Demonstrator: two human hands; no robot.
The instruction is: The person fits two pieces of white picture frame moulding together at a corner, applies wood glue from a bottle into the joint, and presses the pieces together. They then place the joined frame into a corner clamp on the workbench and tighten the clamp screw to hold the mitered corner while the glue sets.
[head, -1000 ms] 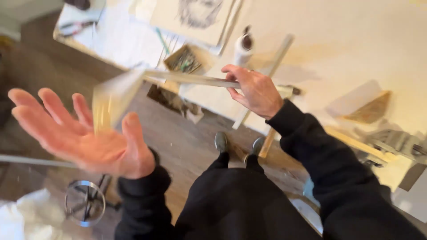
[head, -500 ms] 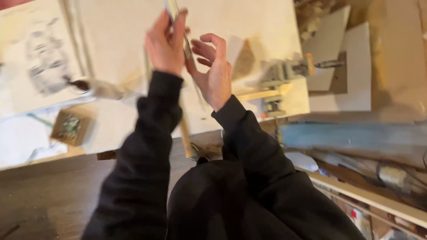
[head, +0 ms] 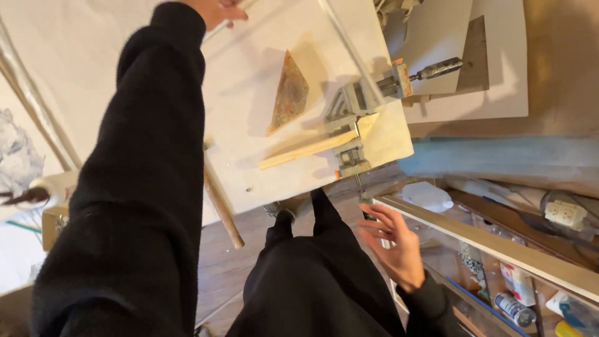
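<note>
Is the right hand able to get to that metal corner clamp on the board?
Probably yes. The right hand hangs open and empty just below the corner clamp, and nothing lies between them.

left hand (head: 218, 9) cut off at top edge, grip unclear, right hand (head: 393, 243) blurred

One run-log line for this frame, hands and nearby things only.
left hand: stretched over white board, grip cut off by frame | right hand: open, empty, low beside lap | on board: corner clamp gripping wooden strip, rusty triangle
</note>
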